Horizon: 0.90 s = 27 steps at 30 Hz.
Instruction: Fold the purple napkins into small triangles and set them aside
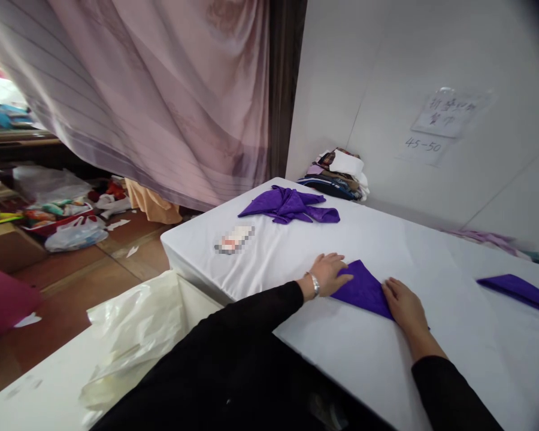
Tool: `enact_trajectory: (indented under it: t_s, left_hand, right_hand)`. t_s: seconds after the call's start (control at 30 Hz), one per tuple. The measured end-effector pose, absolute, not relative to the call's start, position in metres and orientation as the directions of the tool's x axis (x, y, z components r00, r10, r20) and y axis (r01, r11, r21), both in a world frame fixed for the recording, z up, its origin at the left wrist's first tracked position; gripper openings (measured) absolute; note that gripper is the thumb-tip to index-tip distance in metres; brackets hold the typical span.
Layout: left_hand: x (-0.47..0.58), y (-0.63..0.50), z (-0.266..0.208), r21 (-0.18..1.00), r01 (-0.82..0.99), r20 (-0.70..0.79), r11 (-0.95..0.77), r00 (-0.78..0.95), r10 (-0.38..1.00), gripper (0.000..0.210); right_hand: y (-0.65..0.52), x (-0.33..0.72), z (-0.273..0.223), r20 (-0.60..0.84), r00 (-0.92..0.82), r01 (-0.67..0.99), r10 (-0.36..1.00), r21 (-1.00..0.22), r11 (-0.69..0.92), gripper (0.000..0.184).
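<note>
A purple cloth napkin (363, 288), folded into a triangle, lies on the white-covered table (440, 251). My left hand (327, 274), with a silver bracelet at its wrist, rests over the napkin's left end; its fingers are stretched out and the thumb is apart. At the right corner, my right hand (404, 305) lies with its fingers flat on the cloth and partly hides that corner. To the right is another purple napkin, folded narrow (521, 292). Several crumpled purple cloths (282, 205) sit in a heap toward the table's far left corner.
A blurred-out flat object (235, 239) lies near the table's left edge. Folded clothes (336, 173) are stacked by the wall. At lower left, a cream plastic bag (135, 335) sits on a white surface. A pink curtain (197, 90) hangs behind; bags and boxes litter the floor.
</note>
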<state>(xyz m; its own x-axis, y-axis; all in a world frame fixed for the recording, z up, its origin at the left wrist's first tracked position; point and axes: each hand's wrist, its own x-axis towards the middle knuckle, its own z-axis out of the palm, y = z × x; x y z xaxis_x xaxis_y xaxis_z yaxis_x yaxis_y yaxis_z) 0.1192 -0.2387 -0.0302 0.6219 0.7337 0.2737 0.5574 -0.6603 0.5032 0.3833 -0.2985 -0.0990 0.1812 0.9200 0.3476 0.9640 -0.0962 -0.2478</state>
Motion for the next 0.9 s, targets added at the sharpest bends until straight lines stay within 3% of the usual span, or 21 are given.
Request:
enact_trajectory:
  t_s: [0.13, 0.33, 0.57, 0.77, 0.9]
  left_hand:
    - [0.161, -0.236, -0.038, 0.393, 0.527, 0.145, -0.754, 0.774, 0.616, 0.059]
    - [0.169, -0.226, -0.069, 0.343, 0.589, 0.022, -0.732, 0.773, 0.634, 0.074]
    - [0.17, -0.225, -0.077, 0.356, 0.577, 0.054, -0.735, 0.773, 0.632, 0.076]
    - [0.165, -0.229, -0.071, 0.388, 0.546, 0.157, -0.742, 0.755, 0.637, 0.059]
    - [0.162, -0.228, -0.07, 0.302, 0.574, 0.117, -0.761, 0.77, 0.627, 0.057]
  right_hand:
    - [-0.297, 0.384, -0.101, 0.376, 0.154, 0.969, 0.914, -0.237, -0.066, 0.047]
    - [-0.296, 0.388, -0.105, 0.392, 0.137, 0.973, 0.91, -0.227, -0.049, 0.043]
    - [-0.292, 0.373, -0.096, 0.265, 0.243, 0.951, 0.933, -0.254, -0.176, 0.05]
    - [-0.274, 0.297, -0.065, 0.153, 0.008, 0.956, 0.988, -0.29, 0.038, 0.054]
    - [-0.267, 0.277, -0.057, 0.062, -0.06, 0.945, 0.996, -0.318, 0.077, 0.056]
